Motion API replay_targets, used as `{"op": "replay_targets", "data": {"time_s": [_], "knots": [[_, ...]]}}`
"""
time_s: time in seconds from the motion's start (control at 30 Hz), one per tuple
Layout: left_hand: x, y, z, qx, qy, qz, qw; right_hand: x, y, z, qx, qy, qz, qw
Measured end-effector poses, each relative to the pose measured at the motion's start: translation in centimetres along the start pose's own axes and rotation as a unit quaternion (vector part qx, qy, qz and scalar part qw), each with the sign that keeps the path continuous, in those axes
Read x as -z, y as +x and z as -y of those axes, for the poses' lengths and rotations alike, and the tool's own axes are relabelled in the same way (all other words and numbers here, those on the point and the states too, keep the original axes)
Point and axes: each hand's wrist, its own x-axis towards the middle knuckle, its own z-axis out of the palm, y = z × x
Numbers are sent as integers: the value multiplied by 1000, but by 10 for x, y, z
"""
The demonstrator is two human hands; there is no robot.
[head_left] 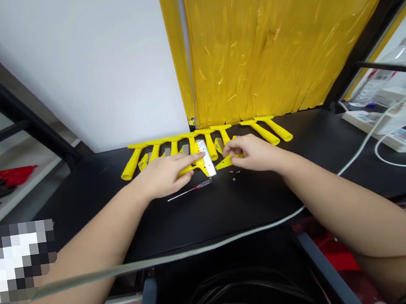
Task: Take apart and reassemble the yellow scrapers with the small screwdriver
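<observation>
My left hand (168, 174) is closed over the yellow handle of a scraper (201, 169), its index finger stretched to a flat metal blade (207, 160) lying on the scraper's head. To the right, my right hand (251, 153) has curled fingers, thumb and index close together; what they pinch, if anything, is hidden. Under it lies a yellow flat pointed piece (222, 164), partly covered by the hand. Small screws (231, 172) and a small round part (234, 179) lie just below. A screwdriver (203, 184) with a dark red handle rests below my left hand.
Several yellow scrapers (130, 166) stand in a row along the back of the black table (197, 222). Two more (267, 131) lie at right. A pale cable (237, 238) crosses the front edge. Power strips (390, 130) and a plastic bottle (380, 76) are at far right.
</observation>
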Motion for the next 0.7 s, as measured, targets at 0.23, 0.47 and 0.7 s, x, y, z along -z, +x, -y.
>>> {"op": "replay_targets", "data": {"time_s": [0.23,0.47,0.7], "knots": [[-2,1,-3,-9,-11,5,1000,10,3,-12,-78,359,5,930],[-3,1,-11,-34,4,-9,999,-15,10,1,-112,462,38,879],[-8,1,-12,-51,26,-27,998,-30,13,1,-100,459,2,883]]}}
